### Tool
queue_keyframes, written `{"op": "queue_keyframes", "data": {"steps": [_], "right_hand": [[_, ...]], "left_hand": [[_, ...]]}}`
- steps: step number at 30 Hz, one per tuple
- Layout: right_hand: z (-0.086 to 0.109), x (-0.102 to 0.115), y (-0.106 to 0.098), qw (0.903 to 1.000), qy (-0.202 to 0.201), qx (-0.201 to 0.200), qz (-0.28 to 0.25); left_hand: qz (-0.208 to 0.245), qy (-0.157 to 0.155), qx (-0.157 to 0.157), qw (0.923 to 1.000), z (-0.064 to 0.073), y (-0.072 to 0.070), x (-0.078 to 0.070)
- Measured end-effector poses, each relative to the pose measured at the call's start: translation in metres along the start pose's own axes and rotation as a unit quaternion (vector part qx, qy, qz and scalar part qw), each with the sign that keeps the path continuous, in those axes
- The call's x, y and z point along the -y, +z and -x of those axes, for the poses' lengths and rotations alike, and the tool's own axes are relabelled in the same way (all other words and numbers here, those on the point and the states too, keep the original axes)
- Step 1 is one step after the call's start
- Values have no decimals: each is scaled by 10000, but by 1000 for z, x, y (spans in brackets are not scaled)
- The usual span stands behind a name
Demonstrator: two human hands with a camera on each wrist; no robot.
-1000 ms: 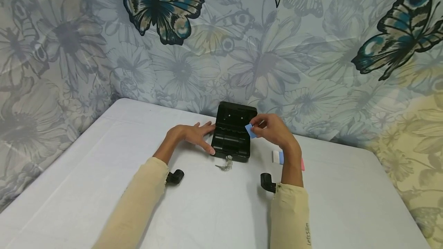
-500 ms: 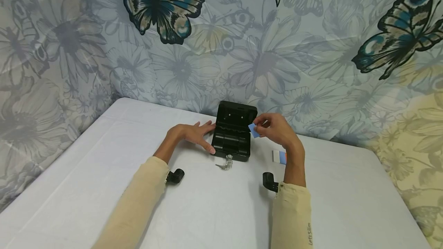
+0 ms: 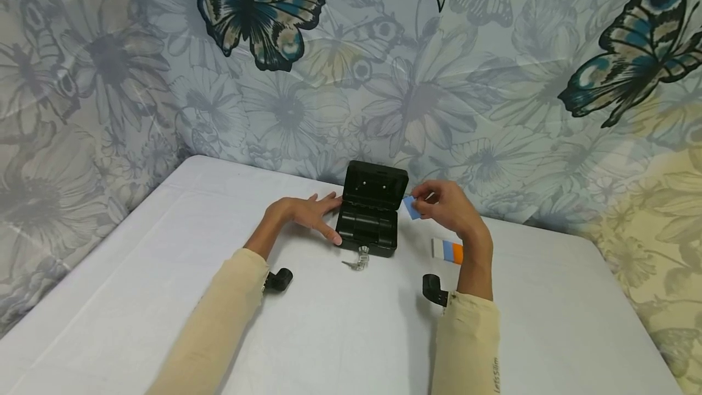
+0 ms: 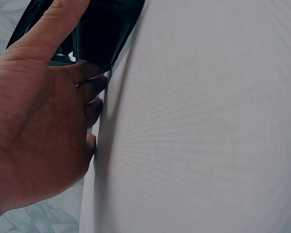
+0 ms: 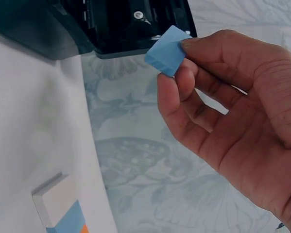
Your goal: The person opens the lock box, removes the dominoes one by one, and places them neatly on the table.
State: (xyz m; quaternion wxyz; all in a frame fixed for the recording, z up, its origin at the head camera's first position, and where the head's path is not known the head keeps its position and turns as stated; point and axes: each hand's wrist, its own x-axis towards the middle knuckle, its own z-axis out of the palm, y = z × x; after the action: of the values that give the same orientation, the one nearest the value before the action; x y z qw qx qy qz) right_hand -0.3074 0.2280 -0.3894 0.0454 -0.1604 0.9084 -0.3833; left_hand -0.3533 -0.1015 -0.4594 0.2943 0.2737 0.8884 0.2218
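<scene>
A black metal cash box [image 3: 366, 227] stands with its lid raised at the back of the table, keys [image 3: 359, 259] at its front lock. My left hand [image 3: 307, 213] rests with fingers spread along the box's left side, thumb at the front left corner. In the left wrist view, the left hand [image 4: 43, 116] lies against the dark box [image 4: 106, 29]. Just right of the box, my right hand [image 3: 444, 205] pinches a small light-blue square pad [image 3: 411, 207] between thumb and fingertips. The right wrist view shows this blue pad [image 5: 168, 51] tilted, overlapping the raised lid.
A flat strip with white, blue and orange bands [image 3: 448, 250] lies on the white-covered table [image 3: 351, 334], partly behind the right wrist. Black wrist cameras [image 3: 278, 280] jut inward from both sleeves. A butterfly-patterned cloth [image 3: 340, 96] hangs close behind the box.
My right hand has drawn away to the right from the box with the blue pad, and more of the strip's orange band shows. The left hand and box have stayed put.
</scene>
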Motion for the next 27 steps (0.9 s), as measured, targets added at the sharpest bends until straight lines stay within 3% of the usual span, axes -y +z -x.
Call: {"op": "queue_keyframes", "data": {"steps": [17,27], "right_hand": [[15,-15,-13,9991,364,-206,1],[20,-24,-20,9985,443,-267,-170]], "left_hand": [[-9,-119,20,9999,-1,2,0],[-37,-36,7,10000,0,0,0]]}}
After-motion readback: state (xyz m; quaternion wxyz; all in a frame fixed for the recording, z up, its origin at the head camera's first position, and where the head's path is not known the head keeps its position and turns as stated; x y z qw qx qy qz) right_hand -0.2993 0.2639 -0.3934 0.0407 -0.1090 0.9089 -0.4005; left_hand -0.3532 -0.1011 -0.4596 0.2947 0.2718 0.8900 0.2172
